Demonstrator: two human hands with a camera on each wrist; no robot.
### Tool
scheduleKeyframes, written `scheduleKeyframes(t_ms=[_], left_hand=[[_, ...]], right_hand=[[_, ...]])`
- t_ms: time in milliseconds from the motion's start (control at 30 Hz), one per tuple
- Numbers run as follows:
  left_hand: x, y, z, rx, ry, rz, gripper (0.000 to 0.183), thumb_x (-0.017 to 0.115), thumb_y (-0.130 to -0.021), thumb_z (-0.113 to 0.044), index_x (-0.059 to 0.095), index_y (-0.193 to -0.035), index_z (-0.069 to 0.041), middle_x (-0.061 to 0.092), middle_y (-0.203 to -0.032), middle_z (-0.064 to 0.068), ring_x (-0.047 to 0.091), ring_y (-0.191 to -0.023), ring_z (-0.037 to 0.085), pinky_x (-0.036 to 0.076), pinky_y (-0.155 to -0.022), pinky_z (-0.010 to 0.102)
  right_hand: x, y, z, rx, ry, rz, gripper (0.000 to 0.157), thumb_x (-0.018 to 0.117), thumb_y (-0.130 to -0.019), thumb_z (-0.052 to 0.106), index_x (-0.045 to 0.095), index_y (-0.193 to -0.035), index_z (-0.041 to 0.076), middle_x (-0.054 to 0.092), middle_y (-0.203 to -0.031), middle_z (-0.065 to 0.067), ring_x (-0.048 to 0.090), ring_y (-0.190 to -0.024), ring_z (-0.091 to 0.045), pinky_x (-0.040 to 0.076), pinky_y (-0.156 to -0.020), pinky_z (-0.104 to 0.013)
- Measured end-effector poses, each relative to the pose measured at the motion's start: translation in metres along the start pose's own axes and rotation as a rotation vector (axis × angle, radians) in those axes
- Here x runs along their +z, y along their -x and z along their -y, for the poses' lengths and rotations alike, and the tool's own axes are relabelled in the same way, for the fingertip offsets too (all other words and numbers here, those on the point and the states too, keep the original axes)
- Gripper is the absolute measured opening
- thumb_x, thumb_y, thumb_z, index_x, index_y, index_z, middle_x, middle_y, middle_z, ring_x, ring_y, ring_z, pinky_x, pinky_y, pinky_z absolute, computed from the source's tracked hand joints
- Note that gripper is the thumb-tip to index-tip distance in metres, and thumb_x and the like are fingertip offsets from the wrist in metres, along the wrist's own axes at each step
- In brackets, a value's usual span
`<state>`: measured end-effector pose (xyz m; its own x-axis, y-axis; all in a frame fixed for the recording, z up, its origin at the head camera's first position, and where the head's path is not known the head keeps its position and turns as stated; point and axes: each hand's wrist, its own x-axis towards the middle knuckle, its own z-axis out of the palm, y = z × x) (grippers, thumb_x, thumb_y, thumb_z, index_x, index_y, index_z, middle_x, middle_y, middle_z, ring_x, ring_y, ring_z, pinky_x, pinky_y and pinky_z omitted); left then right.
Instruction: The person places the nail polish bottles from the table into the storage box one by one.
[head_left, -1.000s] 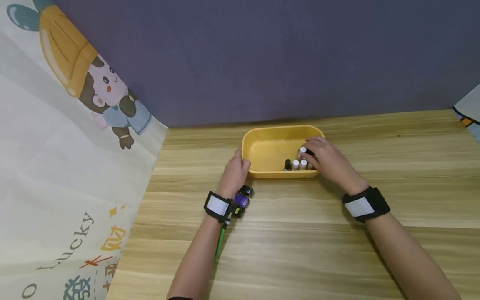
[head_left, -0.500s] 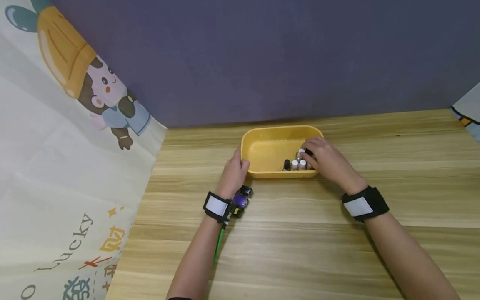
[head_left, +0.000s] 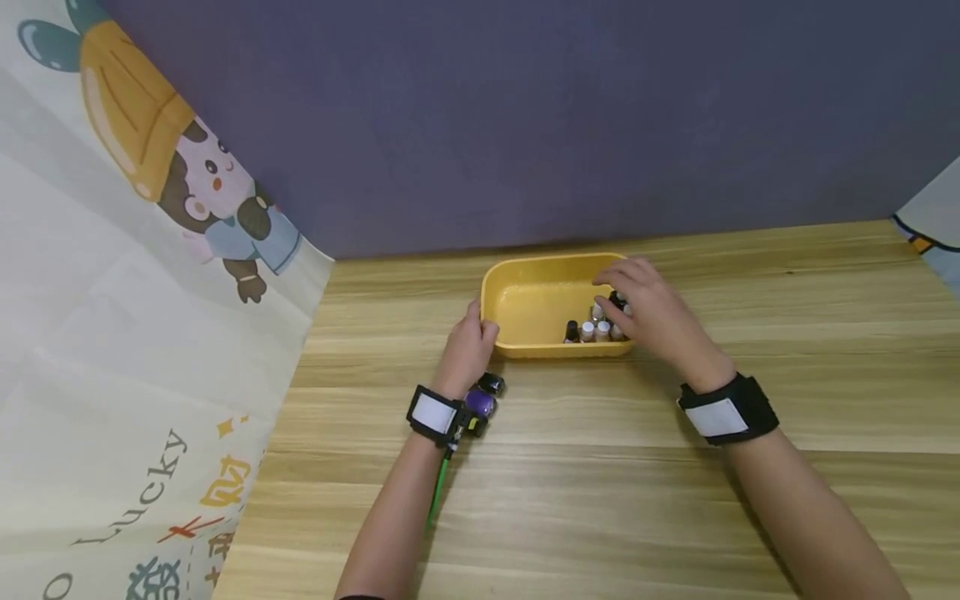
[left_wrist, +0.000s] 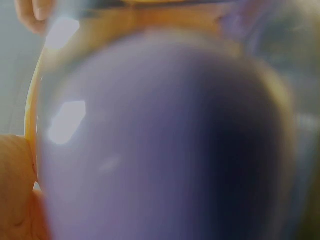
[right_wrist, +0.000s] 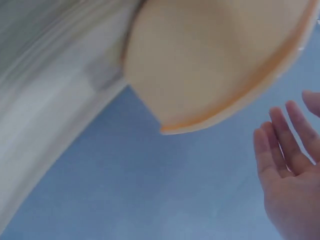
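My left hand (head_left: 467,346) grips the left end of a yellow plastic bin (head_left: 528,312), with the thumb at the rim. Inside the bin's near right corner stand several small bottles that look like nail polish, among them a black-capped bottle (head_left: 572,331) and a white-capped bottle (head_left: 588,332). Over the right end hovers my right hand (head_left: 652,317), thumb and fingers apart. Just by its thumb stands another white-capped bottle (head_left: 597,312); the hand partly hides the others. In the right wrist view the fingers (right_wrist: 285,142) are spread straight.
Beside my left wrist, on the wooden table (head_left: 600,483), are a purple bottle (head_left: 480,404) and a black one (head_left: 491,383). A blurred purple bottle (left_wrist: 150,150) fills most of the left wrist view. A dark wall (head_left: 525,125) stands behind the bin.
My right hand has let go of the white-capped bottle, which now stands in the bin. Its fingers have spread and risen a little. My left hand keeps its place on the bin.
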<state>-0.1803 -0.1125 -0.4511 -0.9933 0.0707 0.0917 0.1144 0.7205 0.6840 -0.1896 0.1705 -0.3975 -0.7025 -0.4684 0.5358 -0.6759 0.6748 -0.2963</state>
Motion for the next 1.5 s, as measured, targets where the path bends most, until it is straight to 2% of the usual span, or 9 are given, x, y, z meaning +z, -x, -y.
scheduleKeyframes(t_ms=[200, 367, 633, 867, 1033, 1267, 1500], left_hand=[[-0.002, -0.002, -0.002, 0.003, 0.012, 0.003, 0.047, 0.036, -0.093, -0.029, 0.034, -0.138, -0.015, 0.05, -0.078, 0.004, 0.049, -0.063, 0.017, 0.041, -0.054, 0.03], [-0.003, -0.003, -0.002, 0.001, 0.013, 0.01, 0.047, 0.034, -0.093, -0.033, 0.035, -0.137, -0.015, 0.05, -0.077, 0.003, 0.049, -0.061, 0.016, 0.042, -0.053, 0.03], [0.0, 0.005, 0.001, -0.01, 0.006, 0.033, 0.047, 0.033, -0.093, -0.034, 0.035, -0.135, -0.015, 0.049, -0.076, 0.003, 0.05, -0.063, 0.016, 0.043, -0.054, 0.03], [0.001, 0.002, 0.002, 0.005, 0.002, 0.02, 0.047, 0.034, -0.093, -0.032, 0.035, -0.136, -0.014, 0.05, -0.077, 0.003, 0.049, -0.062, 0.016, 0.042, -0.053, 0.03], [0.001, 0.002, 0.003, 0.014, -0.002, 0.013, 0.049, 0.034, -0.093, -0.031, 0.032, -0.139, -0.014, 0.051, -0.077, 0.002, 0.05, -0.062, 0.015, 0.042, -0.053, 0.03], [0.0, 0.0, 0.002, 0.037, 0.011, 0.0, 0.048, 0.037, -0.094, -0.027, 0.033, -0.139, -0.012, 0.052, -0.078, 0.001, 0.051, -0.064, 0.015, 0.043, -0.054, 0.029], [0.0, 0.002, 0.001, 0.028, 0.008, -0.002, 0.047, 0.037, -0.093, -0.029, 0.036, -0.136, -0.013, 0.053, -0.082, 0.003, 0.052, -0.066, 0.017, 0.043, -0.055, 0.03]], right_hand=[[0.001, -0.01, 0.018, -0.088, -0.014, -0.035, 0.029, 0.06, -0.085, 0.022, 0.06, -0.107, 0.003, 0.057, -0.106, -0.01, 0.048, -0.103, -0.025, 0.042, -0.086, -0.038], [0.002, -0.014, 0.036, -0.119, -0.047, -0.012, 0.028, 0.061, -0.085, 0.023, 0.061, -0.107, 0.006, 0.057, -0.105, -0.006, 0.049, -0.097, -0.021, 0.045, -0.077, -0.034], [0.007, -0.016, 0.059, -0.114, -0.078, 0.041, 0.03, 0.055, -0.088, 0.031, 0.061, -0.108, 0.009, 0.057, -0.105, -0.003, 0.05, -0.098, -0.017, 0.044, -0.08, -0.031], [0.008, -0.029, 0.074, -0.118, -0.117, 0.049, 0.032, 0.05, -0.091, 0.036, 0.06, -0.109, 0.011, 0.057, -0.107, -0.001, 0.049, -0.102, -0.015, 0.043, -0.084, -0.029], [0.014, -0.034, 0.083, -0.134, -0.137, 0.072, 0.03, 0.053, -0.089, 0.033, 0.062, -0.106, 0.01, 0.058, -0.104, -0.001, 0.051, -0.1, -0.015, 0.043, -0.083, -0.028], [0.03, -0.025, 0.086, -0.185, -0.106, 0.148, 0.028, 0.062, -0.084, 0.029, 0.061, -0.103, 0.008, 0.059, -0.098, -0.001, 0.053, -0.092, -0.013, 0.044, -0.078, -0.025], [0.043, -0.013, 0.097, -0.125, -0.097, 0.265, 0.026, 0.063, -0.082, 0.033, 0.061, -0.096, 0.011, 0.059, -0.091, 0.002, 0.052, -0.085, -0.01, 0.044, -0.073, -0.022]])
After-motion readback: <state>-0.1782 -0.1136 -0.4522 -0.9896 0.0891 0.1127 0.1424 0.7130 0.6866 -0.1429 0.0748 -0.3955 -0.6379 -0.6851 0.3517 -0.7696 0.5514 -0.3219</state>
